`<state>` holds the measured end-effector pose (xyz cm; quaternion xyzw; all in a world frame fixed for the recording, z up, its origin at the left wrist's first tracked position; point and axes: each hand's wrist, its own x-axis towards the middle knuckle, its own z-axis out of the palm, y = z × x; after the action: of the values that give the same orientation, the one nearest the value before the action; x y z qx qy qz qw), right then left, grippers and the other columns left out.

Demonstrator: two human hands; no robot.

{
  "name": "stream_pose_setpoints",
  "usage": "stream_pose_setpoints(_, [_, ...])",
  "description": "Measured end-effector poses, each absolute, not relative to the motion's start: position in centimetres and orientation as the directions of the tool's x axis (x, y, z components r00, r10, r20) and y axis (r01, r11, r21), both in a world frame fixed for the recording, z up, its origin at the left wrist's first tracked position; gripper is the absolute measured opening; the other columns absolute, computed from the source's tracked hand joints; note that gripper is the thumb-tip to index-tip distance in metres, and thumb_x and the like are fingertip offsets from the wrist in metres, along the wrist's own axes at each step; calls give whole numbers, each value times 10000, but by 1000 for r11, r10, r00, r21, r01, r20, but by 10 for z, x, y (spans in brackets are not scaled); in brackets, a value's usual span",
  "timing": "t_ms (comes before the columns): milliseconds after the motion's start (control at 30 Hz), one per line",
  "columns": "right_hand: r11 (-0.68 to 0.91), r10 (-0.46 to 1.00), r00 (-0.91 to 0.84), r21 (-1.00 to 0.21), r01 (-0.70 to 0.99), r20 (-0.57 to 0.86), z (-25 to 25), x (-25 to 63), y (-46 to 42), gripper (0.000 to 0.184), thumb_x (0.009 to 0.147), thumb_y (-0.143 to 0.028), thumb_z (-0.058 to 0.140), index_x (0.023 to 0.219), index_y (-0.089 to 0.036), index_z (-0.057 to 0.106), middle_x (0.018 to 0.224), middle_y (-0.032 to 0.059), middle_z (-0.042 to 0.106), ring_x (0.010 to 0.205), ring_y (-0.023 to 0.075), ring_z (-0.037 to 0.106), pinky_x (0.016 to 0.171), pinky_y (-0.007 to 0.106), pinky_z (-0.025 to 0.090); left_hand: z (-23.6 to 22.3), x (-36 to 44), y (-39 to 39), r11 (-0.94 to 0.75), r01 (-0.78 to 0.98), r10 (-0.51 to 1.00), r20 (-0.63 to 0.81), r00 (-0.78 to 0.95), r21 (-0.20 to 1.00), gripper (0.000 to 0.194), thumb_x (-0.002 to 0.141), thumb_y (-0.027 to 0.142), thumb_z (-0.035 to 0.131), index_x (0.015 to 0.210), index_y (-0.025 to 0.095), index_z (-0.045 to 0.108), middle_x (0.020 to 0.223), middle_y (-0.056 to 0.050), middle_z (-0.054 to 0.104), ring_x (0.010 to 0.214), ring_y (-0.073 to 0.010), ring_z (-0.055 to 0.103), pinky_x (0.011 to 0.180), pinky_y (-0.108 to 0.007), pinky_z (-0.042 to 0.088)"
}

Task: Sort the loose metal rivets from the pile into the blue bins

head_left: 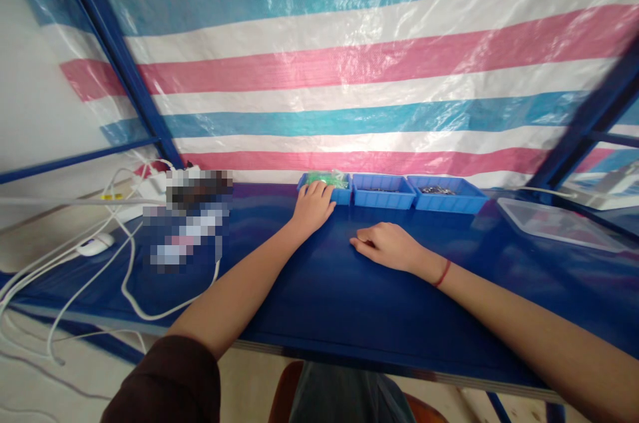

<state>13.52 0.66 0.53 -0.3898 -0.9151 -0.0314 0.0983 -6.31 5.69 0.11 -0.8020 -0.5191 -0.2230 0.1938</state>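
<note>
My left hand (313, 207) reaches over the near rim of a small blue bin (342, 196). Its fingers are stretched out and slightly spread, with the tips at green and clear plastic packets (327, 178) inside; no held item shows. My right hand (388, 245) rests on the blue tabletop with its fingers curled in and the thumb near them. Nothing shows in it, though the palm side is hidden. A second blue bin (383, 199) stands just beyond the right hand, with a few small dark pieces barely visible. Small metal parts (436, 190) lie in a third blue bin (452, 206).
A clear plastic lid or tray (554, 226) lies at the right. White cables (132, 276), a white mouse (94, 244) and blurred-out items (190, 230) occupy the left. Blue metal posts (112, 50) frame a striped plastic sheet (349, 70) behind the table (319, 296).
</note>
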Motion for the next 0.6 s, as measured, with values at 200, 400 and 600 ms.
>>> stream_pose_setpoints(200, [696,705,-674,-36,717,221,6,137,6,415,930,-383,362,601,-186,521,567,22,586,533,130,538,522,271,209,22,-62,49,-349,933,757,562,333,-83,466,917,498,334,849,156,644,878,-114,676,970,-276,550,904,-438,317])
stream_pose_setpoints(400, [635,760,-562,-193,748,326,0,144,16,264,894,-383,425,755,-191,540,662,20,595,604,148,541,555,249,311,37,-70,42,-361,932,708,645,288,-20,422,860,512,444,1061,183,614,1037,-117,640,1051,-273,525,927,-404,330])
stream_pose_setpoints(600, [611,771,-471,-289,737,428,-13,148,30,559,799,-525,541,1181,-118,498,1042,146,616,971,280,558,826,405,435,34,-85,55,-316,927,913,329,240,200,595,831,650,373,1236,247,540,1313,-105,522,1199,-291,465,978,-420,355])
